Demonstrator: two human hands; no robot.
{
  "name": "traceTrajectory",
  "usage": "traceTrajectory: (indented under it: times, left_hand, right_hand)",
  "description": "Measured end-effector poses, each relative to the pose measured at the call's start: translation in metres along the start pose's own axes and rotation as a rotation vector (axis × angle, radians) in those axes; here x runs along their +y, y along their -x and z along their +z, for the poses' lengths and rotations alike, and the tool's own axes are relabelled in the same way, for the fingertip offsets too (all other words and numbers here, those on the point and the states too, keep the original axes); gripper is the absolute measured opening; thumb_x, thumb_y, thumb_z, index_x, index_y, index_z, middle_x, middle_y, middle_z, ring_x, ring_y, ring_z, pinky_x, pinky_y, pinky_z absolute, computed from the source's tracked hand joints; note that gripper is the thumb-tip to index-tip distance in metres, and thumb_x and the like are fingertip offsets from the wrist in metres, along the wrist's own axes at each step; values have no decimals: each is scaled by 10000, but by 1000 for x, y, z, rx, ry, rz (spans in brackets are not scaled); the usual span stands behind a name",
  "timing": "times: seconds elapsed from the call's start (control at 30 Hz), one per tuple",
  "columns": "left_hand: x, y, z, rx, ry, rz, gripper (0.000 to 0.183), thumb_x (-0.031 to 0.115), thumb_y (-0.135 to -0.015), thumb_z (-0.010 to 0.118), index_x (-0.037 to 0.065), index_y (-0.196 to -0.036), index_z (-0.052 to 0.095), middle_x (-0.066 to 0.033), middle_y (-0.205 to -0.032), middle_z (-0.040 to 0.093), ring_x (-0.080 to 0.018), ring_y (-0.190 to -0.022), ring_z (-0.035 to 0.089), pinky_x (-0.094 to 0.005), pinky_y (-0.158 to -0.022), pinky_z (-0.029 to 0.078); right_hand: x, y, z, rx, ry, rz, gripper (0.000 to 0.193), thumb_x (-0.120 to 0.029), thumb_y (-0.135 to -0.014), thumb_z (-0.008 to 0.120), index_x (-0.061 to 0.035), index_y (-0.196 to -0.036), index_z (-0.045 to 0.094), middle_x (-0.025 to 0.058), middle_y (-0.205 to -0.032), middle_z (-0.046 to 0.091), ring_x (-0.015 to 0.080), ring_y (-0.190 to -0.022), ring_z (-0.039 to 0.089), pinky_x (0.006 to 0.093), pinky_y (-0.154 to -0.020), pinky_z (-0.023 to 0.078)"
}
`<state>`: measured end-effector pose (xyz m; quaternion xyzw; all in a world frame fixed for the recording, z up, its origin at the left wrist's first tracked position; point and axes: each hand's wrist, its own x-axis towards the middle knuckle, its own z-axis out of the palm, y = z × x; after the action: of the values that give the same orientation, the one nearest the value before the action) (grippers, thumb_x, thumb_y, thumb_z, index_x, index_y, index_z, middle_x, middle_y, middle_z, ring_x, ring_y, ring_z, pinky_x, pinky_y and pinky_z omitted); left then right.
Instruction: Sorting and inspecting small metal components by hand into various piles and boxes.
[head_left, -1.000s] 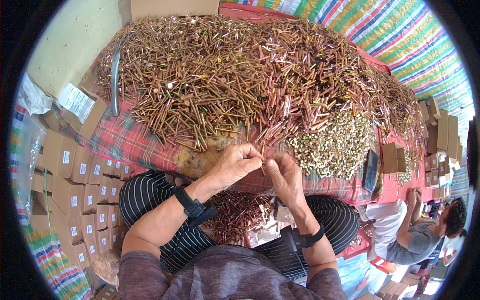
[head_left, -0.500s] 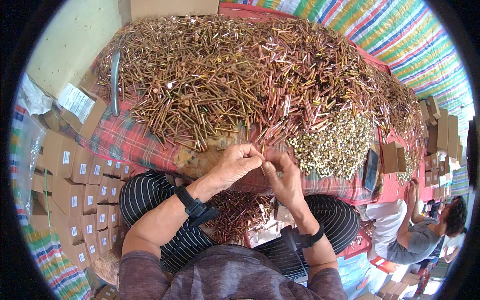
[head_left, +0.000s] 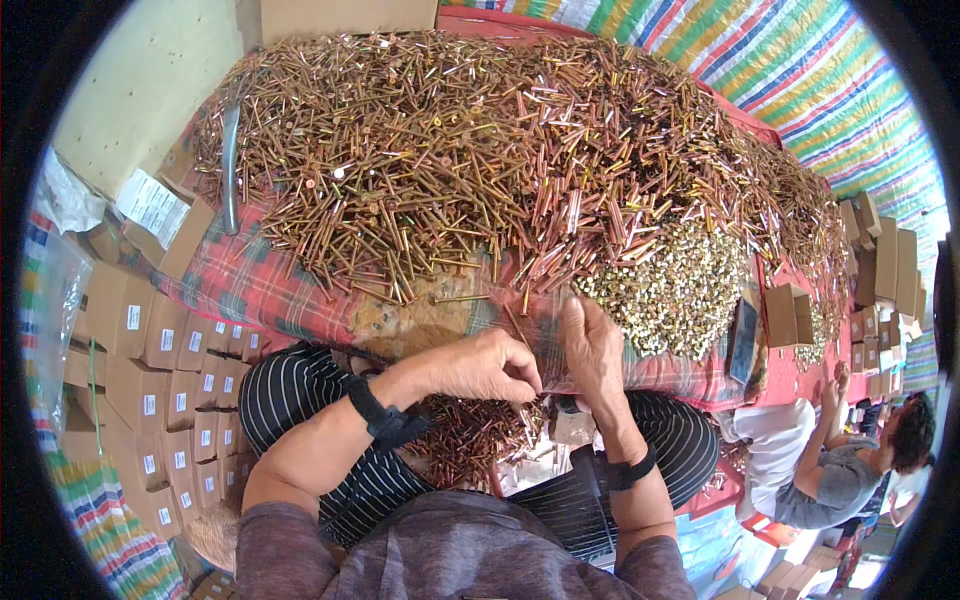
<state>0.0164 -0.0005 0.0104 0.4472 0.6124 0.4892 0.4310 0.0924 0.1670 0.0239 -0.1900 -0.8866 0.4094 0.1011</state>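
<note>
My left hand point(head_left: 490, 366) is over the front edge of the plaid cloth, its fingers curled inward; whatever they hold is hidden. Just past its knuckles a long thin bronze-coloured bolt point(head_left: 514, 322) stands out at a slant; I cannot tell whether it touches the hand. My right hand point(head_left: 595, 345) reaches to the near left edge of a heap of small gold nut-like pieces point(head_left: 672, 290), thumb and fingers close together. Anything between them is too small to make out. Another single bolt point(head_left: 461, 297) lies on the cloth near the big bolt heap point(head_left: 400, 170).
Below the cloth's edge, between my knees, lies a second heap of bolts point(head_left: 465, 440). Labelled cardboard boxes point(head_left: 150, 350) are stacked on the left. A curved grey strip point(head_left: 231, 165) rests at the heap's left. Right are a dark tray point(head_left: 743, 340), an open carton point(head_left: 788, 315) and another person point(head_left: 840, 475).
My hands, which met at a bolt, have parted. The left has dropped lower, toward me; the right has shifted right to the gold pieces. A bolt now lies on the cloth.
</note>
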Motion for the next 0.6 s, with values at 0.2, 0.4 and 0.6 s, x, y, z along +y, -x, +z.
traceTrajectory:
  times: [0.2, 0.4, 0.6]
  left_hand:
    - [-20, -14, 15, 512, -684, 107, 211, 208, -775, 659, 31, -888, 638, -128, -789, 610, -279, -750, 613, -375, -666, 497]
    - [-20, -12, 13, 517, -695, -119, 263, 244, -728, 679, 25, -832, 575, -173, -818, 568, -357, -729, 594, -437, -646, 490]
    - [-11, -1, 1, 616, -682, -191, 204, 142, -759, 631, -16, -874, 571, -216, -823, 578, -382, -728, 593, -449, -646, 480]
  right_hand:
    - [31, -21, 22, 180, 356, -409, 187, -205, -851, 605, -54, -960, 584, 141, -745, 573, 327, -703, 574, 418, -627, 457]
    - [33, -28, 33, 189, 544, -402, 181, -216, -793, 655, -70, -857, 569, 126, -780, 550, 312, -760, 548, 402, -669, 452]
    - [33, -32, 35, 257, 480, -304, 185, -186, -790, 673, -47, -868, 579, 140, -814, 602, 324, -792, 582, 405, -681, 464]
